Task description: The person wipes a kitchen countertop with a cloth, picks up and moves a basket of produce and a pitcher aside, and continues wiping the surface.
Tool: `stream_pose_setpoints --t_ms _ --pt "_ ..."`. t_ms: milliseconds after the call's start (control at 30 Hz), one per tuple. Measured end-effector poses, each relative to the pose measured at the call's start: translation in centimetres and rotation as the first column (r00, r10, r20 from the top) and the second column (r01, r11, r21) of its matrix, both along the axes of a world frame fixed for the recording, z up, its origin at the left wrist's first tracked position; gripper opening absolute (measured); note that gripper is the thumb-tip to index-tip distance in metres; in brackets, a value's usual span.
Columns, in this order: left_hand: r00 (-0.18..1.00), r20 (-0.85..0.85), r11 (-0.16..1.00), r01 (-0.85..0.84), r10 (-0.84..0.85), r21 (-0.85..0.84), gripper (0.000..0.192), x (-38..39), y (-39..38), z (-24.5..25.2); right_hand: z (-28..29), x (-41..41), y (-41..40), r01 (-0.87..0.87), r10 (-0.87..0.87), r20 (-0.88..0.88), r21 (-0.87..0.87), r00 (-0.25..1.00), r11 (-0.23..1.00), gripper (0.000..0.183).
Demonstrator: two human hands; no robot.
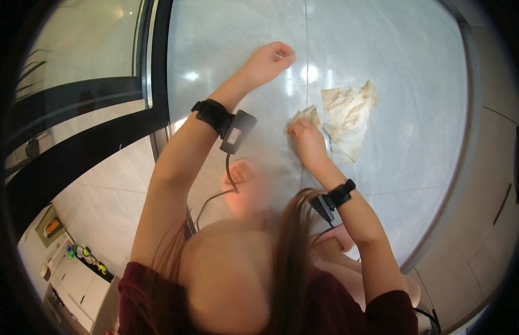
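Note:
My right hand grips a small crumpled, stained pale cloth or wipe against the grey marbled floor tile. Just beyond it to the right lies a larger wrinkled cloth or wipe, off-white with yellow-brown stains, spread on the floor. Up and to the left is my left hand, its fingers curled in towards the thumb; nothing shows in it. Whether it touches the floor is hard to tell. Each wrist carries a black strap, with a dark box on the left one and a device on the right.
A black-framed glass door stands close on my left. Cables hang from the wrist devices near my bare foot. Beige panels line the right side behind a curved-looking edge. A white cabinet is at lower left.

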State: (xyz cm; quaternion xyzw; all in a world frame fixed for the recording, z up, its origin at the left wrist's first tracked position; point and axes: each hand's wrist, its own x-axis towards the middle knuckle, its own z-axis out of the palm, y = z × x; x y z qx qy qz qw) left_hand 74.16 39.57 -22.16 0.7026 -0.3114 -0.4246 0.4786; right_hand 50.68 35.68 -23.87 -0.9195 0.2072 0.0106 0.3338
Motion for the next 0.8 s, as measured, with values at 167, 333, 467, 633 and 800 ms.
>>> stream_pose_setpoints --t_ms 167,333,467,633,800 --pt "0.999 -0.032 0.998 0.033 -0.031 0.051 0.033 -1.6 -0.1 0.4 -1.3 1.7 -1.4 0.072 -0.068 0.06 -0.072 0.996 0.995 0.011" --pt "0.999 -0.025 0.997 0.044 -0.043 0.061 0.032 -1.7 0.2 0.7 -0.4 -2.1 0.2 0.021 -0.016 -0.078 0.064 0.997 0.998 0.006" --pt "0.997 -0.07 0.998 0.043 -0.04 0.045 0.03 -2.0 -0.1 0.0 0.3 -4.1 1.0 0.107 -0.105 -0.023 0.134 0.994 0.985 0.006" --pt "0.996 -0.072 0.998 0.046 -0.043 0.044 0.028 -2.1 -0.5 -0.7 -0.2 -1.0 -0.1 0.113 -0.114 -0.073 -0.007 0.991 0.994 0.008" --pt "0.994 -0.098 0.999 0.048 -0.046 0.018 0.03 -2.2 -1.2 -1.1 -0.6 1.5 -0.7 0.094 -0.105 -0.059 -0.155 0.993 0.983 0.007"
